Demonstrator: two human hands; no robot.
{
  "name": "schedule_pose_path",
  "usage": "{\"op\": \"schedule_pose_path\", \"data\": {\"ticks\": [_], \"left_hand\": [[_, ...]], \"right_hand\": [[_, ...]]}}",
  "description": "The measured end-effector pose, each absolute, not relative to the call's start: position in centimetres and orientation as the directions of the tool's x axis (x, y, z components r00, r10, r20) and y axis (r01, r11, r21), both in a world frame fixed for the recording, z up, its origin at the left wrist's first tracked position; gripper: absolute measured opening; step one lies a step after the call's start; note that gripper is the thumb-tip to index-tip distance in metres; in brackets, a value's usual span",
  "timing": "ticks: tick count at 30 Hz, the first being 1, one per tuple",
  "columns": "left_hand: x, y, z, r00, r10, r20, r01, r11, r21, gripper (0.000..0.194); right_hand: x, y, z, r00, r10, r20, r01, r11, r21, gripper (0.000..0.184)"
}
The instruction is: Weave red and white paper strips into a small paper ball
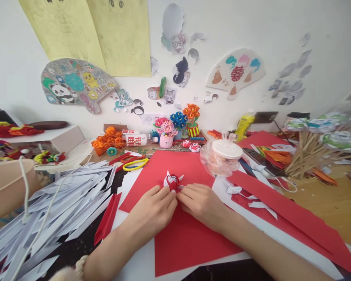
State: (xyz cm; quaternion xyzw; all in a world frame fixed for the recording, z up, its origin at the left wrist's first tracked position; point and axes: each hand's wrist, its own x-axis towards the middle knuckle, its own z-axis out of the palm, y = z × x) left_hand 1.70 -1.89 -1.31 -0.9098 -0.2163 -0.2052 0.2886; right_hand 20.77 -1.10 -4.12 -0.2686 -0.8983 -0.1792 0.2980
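White paper strips (73,203), loose pile, far left; scissors (134,168), yellow-handled, between strips and red paper; left hand (156,203), fingertips clamped on red-and-white paper ball (172,181); ball located centre, over red paper (187,242); right hand (203,205), close beside left, fingertips pinched on ball's white strip end; lidded cup (226,150), plastic-wrapped; bundled sticks (302,152), far right

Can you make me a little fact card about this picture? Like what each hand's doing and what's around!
Left hand: pinching a red-and-white paper ball
Right hand: fingers bent at the ball's edge; grip unclear
Under the hands: red paper
Left side: white paper strips
Right side: lidded cup
Behind: pink flowers, blue flowers, orange flowers
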Motion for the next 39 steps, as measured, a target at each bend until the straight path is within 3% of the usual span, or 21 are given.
{"op": "schedule_pose_path", "data": {"ticks": [4, 11, 16, 19, 26, 32, 39], "left_hand": [[1.3, -1.9, -1.0, 0.814, 0.339, 0.471, 0.539, -0.742, -0.398, 0.032], [1.2, -2.0, -1.3, 0.727, 0.438, 0.529, 0.633, -0.726, -0.268, 0.033], [1.7, -2.5, -1.0, 0.582, 0.548, 0.601, 0.731, -0.676, -0.092, 0.027], [1.9, -2.7, -1.1, 0.568, 0.552, 0.611, 0.742, -0.665, -0.088, 0.026], [2.0, -2.0, -1.9, 0.629, 0.511, 0.586, 0.732, -0.643, -0.225, 0.019], [1.9, -2.3, -1.4, 0.589, 0.519, 0.619, 0.734, -0.665, -0.141, 0.016], [2.0, -2.7, -1.5, 0.535, 0.562, 0.631, 0.7, -0.713, 0.04, 0.019]], "right_hand": [[21.0, -0.6, -4.2, -0.724, 0.346, 0.597, 0.549, 0.813, 0.195, 0.03], [21.7, -0.2, -3.6, -0.727, 0.402, 0.557, 0.532, 0.842, 0.086, 0.026], [21.9, -0.1, -3.4, -0.717, 0.431, 0.548, 0.515, 0.857, 0.0, 0.025], [21.9, -0.1, -3.5, -0.692, 0.463, 0.554, 0.512, 0.856, -0.077, 0.025], [21.4, -0.5, -3.2, -0.566, 0.554, 0.61, 0.521, 0.814, -0.256, 0.019], [21.2, -0.8, -2.9, -0.499, 0.578, 0.646, 0.445, 0.81, -0.381, 0.016], [21.2, -0.8, -2.9, -0.513, 0.553, 0.656, 0.447, 0.825, -0.346, 0.017]]}}
